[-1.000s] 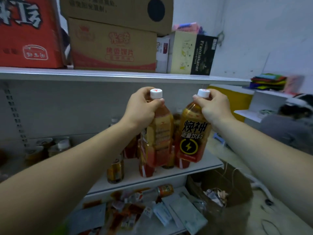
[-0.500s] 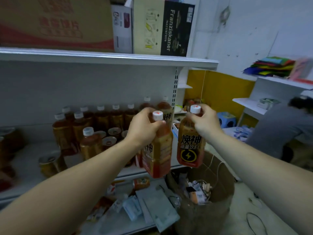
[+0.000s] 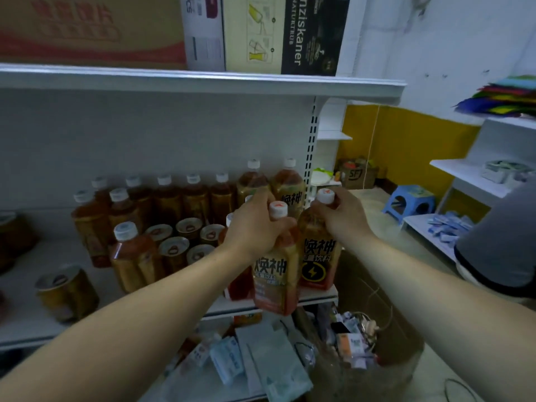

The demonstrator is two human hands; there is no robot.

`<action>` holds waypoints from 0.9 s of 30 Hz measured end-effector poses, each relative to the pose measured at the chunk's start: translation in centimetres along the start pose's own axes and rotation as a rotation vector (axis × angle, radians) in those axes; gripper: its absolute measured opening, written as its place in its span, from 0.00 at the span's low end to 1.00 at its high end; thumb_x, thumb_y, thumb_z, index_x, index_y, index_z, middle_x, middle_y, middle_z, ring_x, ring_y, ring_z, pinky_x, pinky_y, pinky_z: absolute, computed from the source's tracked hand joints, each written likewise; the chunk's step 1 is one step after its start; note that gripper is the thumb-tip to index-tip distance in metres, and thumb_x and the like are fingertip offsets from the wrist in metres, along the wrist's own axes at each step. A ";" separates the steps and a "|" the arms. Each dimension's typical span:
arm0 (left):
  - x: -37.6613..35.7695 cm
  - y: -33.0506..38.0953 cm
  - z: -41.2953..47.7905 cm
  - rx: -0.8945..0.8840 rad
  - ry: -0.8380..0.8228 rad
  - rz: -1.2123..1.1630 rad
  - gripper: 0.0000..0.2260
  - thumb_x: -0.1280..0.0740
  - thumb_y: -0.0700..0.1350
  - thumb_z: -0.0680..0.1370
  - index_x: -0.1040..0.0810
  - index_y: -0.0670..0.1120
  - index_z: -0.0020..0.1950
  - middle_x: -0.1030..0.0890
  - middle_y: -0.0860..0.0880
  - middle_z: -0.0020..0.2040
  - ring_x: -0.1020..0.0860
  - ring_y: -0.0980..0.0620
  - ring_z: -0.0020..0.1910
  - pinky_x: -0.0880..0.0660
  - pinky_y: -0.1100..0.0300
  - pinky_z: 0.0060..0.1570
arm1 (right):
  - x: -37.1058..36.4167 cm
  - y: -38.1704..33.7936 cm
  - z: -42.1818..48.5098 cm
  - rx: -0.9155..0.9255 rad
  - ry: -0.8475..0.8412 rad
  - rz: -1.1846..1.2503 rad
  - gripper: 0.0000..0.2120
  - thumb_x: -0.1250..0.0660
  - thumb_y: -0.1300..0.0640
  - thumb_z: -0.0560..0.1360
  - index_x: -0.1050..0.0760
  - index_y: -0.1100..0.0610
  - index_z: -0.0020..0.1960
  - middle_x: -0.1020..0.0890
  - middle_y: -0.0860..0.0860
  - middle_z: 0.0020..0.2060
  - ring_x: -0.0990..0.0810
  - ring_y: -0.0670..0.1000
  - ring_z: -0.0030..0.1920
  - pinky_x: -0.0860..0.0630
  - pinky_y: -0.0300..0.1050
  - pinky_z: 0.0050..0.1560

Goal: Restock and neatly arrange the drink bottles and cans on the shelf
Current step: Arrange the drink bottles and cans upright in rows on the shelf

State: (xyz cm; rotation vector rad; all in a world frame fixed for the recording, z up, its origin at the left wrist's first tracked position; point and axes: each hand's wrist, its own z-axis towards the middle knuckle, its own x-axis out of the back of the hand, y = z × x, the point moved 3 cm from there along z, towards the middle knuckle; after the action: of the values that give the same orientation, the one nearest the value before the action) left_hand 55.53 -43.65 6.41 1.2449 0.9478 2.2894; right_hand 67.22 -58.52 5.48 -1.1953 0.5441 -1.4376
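Note:
My left hand (image 3: 255, 224) grips the neck of an amber drink bottle (image 3: 275, 280) with a white cap; it hangs just over the front edge of the white middle shelf (image 3: 316, 298). My right hand (image 3: 339, 216) holds a second like bottle (image 3: 319, 262) by its cap, with its base at the shelf's right front corner. Behind them stand rows of white-capped amber bottles (image 3: 168, 198) and a cluster of gold cans (image 3: 185, 239). One can (image 3: 66, 291) stands alone at the left front.
Cardboard boxes (image 3: 278, 33) sit on the upper shelf (image 3: 203, 79). Below, a lower shelf holds loose packets (image 3: 261, 361), and a brown bin (image 3: 362, 352) of rubbish stands at the shelf's right end. A person (image 3: 499, 242) crouches at right near a blue stool (image 3: 409, 201).
Both hands have brought the two bottles down and toward the right front of the middle shelf. The view has dropped and shifted right, so more of the stocked bottles shows.

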 end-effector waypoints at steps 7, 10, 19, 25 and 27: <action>-1.0 0.4 -0.1 -0.149 -0.105 0.207 0.21 0.34 0.55 0.76 0.31 0.55 0.68 0.29 0.54 0.57 0.28 0.54 0.53 0.33 0.61 0.46 | -1.6 1.3 2.8 0.065 -0.146 0.093 0.07 0.30 0.57 0.71 0.25 0.48 0.47 0.21 0.45 0.41 0.23 0.42 0.41 0.29 0.42 0.40; -0.6 -0.1 -0.1 -0.086 -0.275 0.239 0.26 0.33 0.60 0.73 0.41 0.65 0.67 0.29 0.58 0.54 0.28 0.56 0.51 0.32 0.64 0.39 | -1.6 2.0 3.1 0.060 -0.232 0.042 0.10 0.30 0.52 0.72 0.28 0.45 0.50 0.22 0.43 0.44 0.23 0.43 0.45 0.27 0.44 0.45; 0.1 -0.5 1.0 -0.037 -0.452 0.404 0.41 0.25 0.63 0.59 0.47 0.68 0.63 0.33 0.58 0.51 0.28 0.56 0.46 0.24 0.56 0.41 | -2.2 3.0 4.0 0.110 -0.433 0.027 0.13 0.22 0.51 0.65 0.20 0.51 0.47 0.16 0.51 0.44 0.18 0.52 0.48 0.23 0.59 0.54; -0.7 -0.4 3.3 -0.027 -0.319 0.317 0.29 0.27 0.60 0.64 0.43 0.61 0.57 0.27 0.57 0.47 0.26 0.56 0.44 0.26 0.58 0.39 | -3.3 3.6 6.4 0.117 -0.437 0.094 0.24 0.22 0.51 0.62 0.24 0.40 0.55 0.16 0.46 0.48 0.18 0.47 0.51 0.24 0.58 0.57; -0.8 -0.5 4.1 -0.039 -0.319 0.295 0.27 0.26 0.57 0.66 0.42 0.62 0.55 0.29 0.61 0.44 0.27 0.60 0.43 0.31 0.63 0.37 | -3.5 4.0 7.2 0.121 -0.447 0.118 0.24 0.23 0.50 0.61 0.25 0.35 0.54 0.16 0.44 0.48 0.18 0.46 0.51 0.23 0.57 0.57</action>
State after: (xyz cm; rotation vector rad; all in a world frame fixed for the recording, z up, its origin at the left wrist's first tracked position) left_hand 59.37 -42.16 7.16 1.7651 0.6389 2.2066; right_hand 74.79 -54.22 3.52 -1.3132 0.2105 -1.0432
